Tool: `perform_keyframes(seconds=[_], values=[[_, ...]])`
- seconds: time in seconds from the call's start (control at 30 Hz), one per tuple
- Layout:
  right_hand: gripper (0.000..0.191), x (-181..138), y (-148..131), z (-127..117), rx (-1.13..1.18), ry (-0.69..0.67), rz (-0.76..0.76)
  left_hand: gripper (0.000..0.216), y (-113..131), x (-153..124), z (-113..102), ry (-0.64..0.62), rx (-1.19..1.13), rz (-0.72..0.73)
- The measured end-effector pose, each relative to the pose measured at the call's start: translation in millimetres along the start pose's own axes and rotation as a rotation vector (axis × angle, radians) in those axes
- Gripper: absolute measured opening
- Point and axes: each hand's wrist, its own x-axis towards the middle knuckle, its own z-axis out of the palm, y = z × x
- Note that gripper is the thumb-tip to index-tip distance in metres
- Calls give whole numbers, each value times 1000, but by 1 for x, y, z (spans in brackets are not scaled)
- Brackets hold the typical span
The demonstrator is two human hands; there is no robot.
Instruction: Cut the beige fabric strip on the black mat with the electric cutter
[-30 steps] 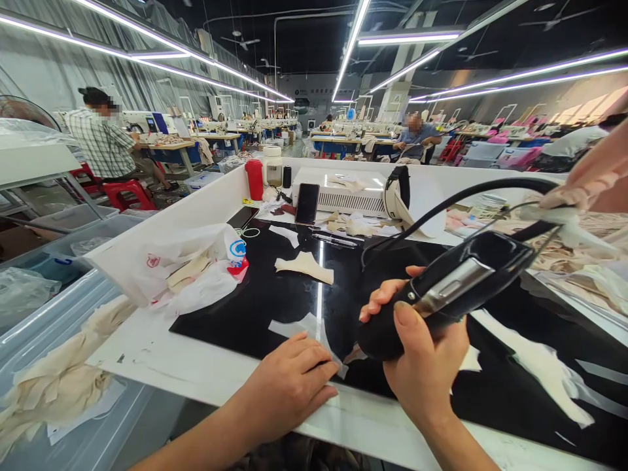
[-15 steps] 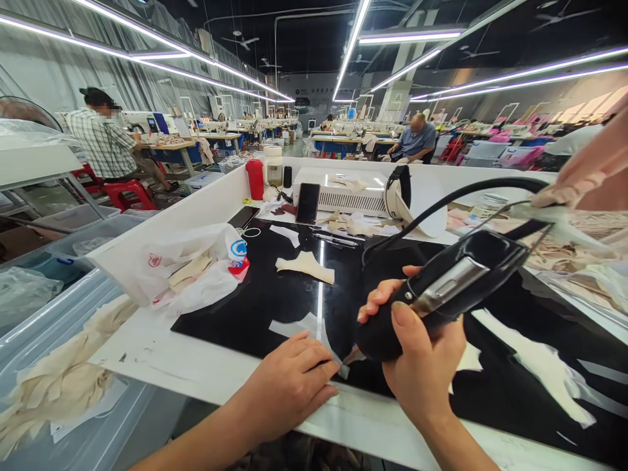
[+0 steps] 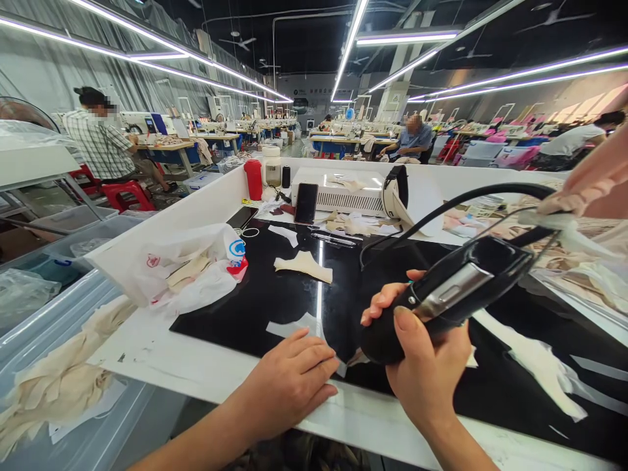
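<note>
At the near edge of the black mat (image 3: 245,301), left hand (image 3: 289,383) lies flat on a pale fabric piece (image 3: 294,325), and right hand (image 3: 426,369) grips the corded black tool (image 3: 456,288) just beside it. The tool's nose sits really close to those fingers (image 3: 318,356), so one slip could nick them imo.

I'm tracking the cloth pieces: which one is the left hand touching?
The pale piece at the near edge of the black mat, under the left hand; others lie untouched.
</note>
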Motion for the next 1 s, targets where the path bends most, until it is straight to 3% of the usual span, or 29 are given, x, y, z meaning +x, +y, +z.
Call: perform_keyframes(seconds=[1.0], values=[[40, 4, -5, 1, 2, 55, -12, 26, 6, 1, 6, -58, -2, -35]])
